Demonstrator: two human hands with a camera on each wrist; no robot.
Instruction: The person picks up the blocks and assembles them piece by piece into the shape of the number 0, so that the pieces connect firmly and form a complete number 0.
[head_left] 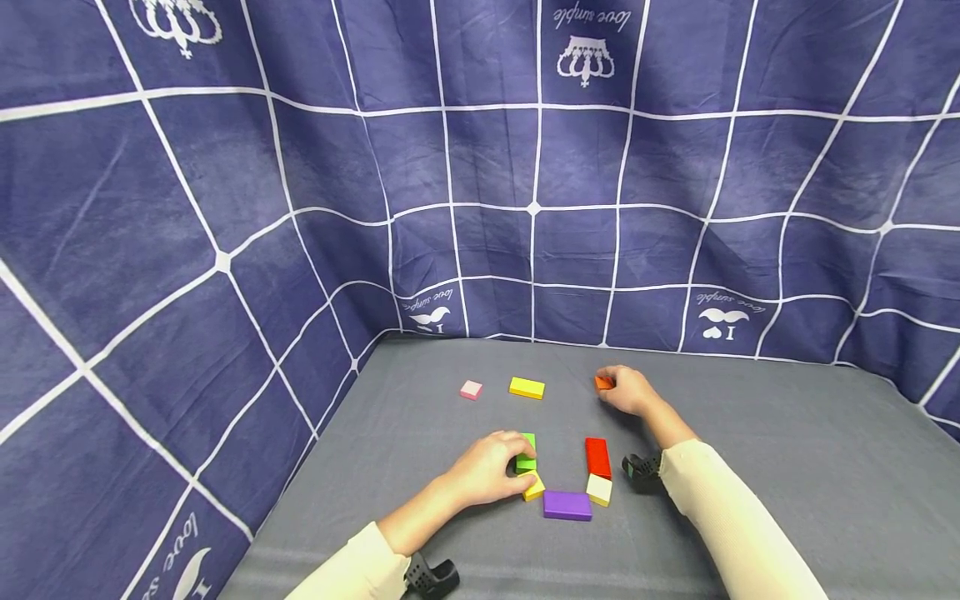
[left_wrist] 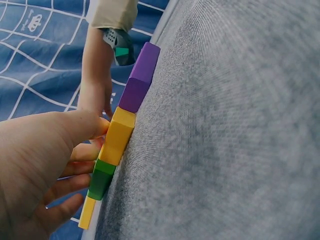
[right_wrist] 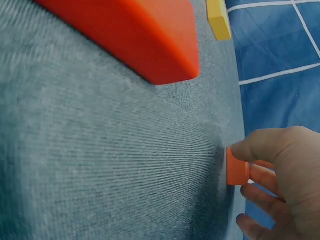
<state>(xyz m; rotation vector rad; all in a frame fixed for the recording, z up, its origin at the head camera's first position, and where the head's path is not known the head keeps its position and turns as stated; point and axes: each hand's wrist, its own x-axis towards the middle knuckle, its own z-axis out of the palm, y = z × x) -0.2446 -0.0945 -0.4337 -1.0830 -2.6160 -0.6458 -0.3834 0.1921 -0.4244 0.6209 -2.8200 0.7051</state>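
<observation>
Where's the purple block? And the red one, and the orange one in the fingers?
Purple block (head_left: 567, 503): head view, middle of its top.
Red block (head_left: 597, 456): head view, middle of its top.
Orange block (right_wrist: 237, 172): right wrist view, the side face below the thumb.

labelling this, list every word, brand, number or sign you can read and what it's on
"love simple", upside down: blue cloth, top centre.
"love simple" and "I": cloth, lower right.
"love simp" and "I": cloth, left of centre.
"love": cloth, bottom left; rest unclear.
Left wrist view: print too small.
Blocks: none seen.
</observation>
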